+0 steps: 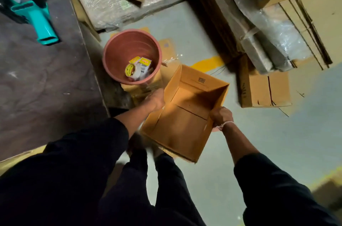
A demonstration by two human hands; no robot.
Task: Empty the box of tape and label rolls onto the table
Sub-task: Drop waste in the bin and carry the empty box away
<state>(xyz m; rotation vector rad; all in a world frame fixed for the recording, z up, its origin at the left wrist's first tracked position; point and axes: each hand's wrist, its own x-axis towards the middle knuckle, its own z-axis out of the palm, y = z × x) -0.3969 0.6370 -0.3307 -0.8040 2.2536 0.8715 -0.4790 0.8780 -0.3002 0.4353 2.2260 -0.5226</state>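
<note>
Two hands are closed on opposite walls of an open cardboard box [185,114]: the left hand [156,99] on its left wall, the right hand [221,116] on its right. The box is held above the floor [277,133], nothing visible inside, beside a pink bucket [111,55] holding a tape roll [130,70]. A teal tape dispenser [39,20] lies on the bench [37,77].

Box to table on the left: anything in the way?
Nothing visible blocks it. Both hands, left and right, hold the open box above the floor. The pink bucket stands beyond it, beside the table, not between them.
</note>
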